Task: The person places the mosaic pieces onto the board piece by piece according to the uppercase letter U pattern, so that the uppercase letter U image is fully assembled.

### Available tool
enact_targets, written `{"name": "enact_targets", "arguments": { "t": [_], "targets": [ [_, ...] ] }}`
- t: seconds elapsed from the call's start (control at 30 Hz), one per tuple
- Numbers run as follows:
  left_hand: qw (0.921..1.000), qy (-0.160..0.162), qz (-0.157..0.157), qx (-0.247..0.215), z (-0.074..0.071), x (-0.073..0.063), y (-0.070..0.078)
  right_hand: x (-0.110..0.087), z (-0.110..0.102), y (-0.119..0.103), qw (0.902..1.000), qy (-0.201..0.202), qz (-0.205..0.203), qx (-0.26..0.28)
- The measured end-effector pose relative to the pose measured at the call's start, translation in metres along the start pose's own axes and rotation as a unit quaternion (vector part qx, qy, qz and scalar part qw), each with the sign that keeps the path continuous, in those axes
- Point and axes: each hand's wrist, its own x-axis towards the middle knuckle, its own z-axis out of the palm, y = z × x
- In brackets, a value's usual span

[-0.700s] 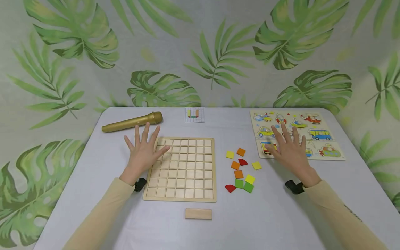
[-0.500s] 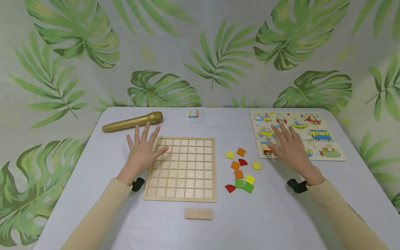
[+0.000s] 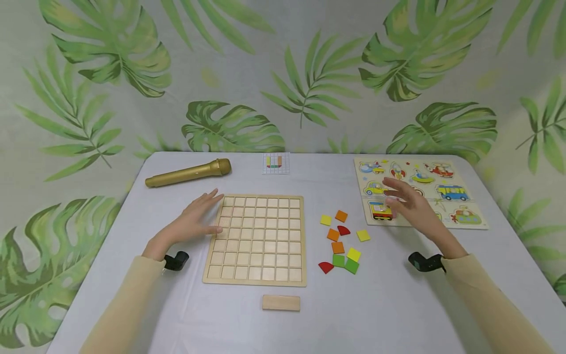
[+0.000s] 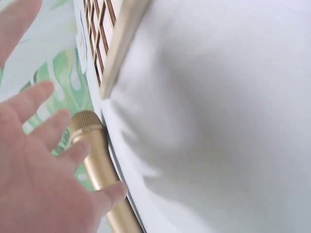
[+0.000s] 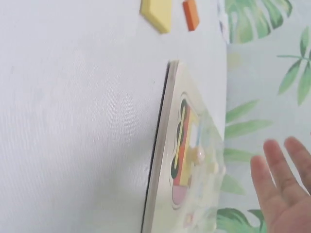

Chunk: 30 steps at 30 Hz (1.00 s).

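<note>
My left hand (image 3: pixel 190 221) is above the left side of the wooden grid board (image 3: pixel 258 241), its fingers loosely extended and holding nothing. In the left wrist view its spread fingers overlap a gold microphone (image 4: pixel 99 155). On the right, my other hand (image 3: pixel 413 209) hovers over the near left part of a vehicle peg puzzle (image 3: pixel 468 201), fingers relaxed, nothing in its grasp. The right wrist view shows those fingers (image 5: pixel 279 170) apart from the puzzle's train piece (image 5: pixel 184 145). Between the hands lie loose tiles: yellow squares (image 3: pixel 363 235), orange squares (image 3: pixel 338 247), green squares (image 3: pixel 352 266) and red quarter-circles (image 3: pixel 325 267).
A small pattern card (image 3: pixel 276 163) with a coloured U shape lies at the table's back edge. A plain wooden block (image 3: pixel 280 303) sits in front of the grid board. Behind the table hangs a leaf-print cloth (image 3: pixel 234 64).
Both hands have turned from palm-down with spread fingers to a sideways, looser pose. The left wrist has shifted outward to the left, the right wrist slightly to the right. The tiles stay put.
</note>
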Motion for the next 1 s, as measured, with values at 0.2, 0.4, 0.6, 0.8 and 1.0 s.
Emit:
{"name": "enact_targets", "arguments": {
  "t": [0.2, 0.4, 0.6, 0.8, 1.0],
  "targets": [
    [0.9982, -0.054, 0.019, -0.018, 0.003, -0.009, -0.008, -0.005, 0.004, 0.008, 0.9878, -0.047, 0.055, 0.138],
    [0.9970, -0.077, 0.004, -0.009, 0.007, -0.012, -0.008, -0.010, 0.014, 0.016, 0.9765, -0.078, 0.077, 0.186],
    [0.9970, -0.077, -0.003, -0.001, 0.009, -0.014, -0.008, -0.018, 0.023, 0.015, 0.9717, -0.089, 0.105, 0.192],
    [0.9973, -0.073, -0.004, -0.001, 0.009, -0.014, -0.007, -0.023, 0.034, 0.013, 0.9781, -0.095, 0.119, 0.142],
    [0.9973, -0.073, -0.004, -0.001, 0.010, -0.014, -0.008, -0.024, 0.042, 0.012, 0.9845, -0.097, 0.119, 0.085]
  ]
}}
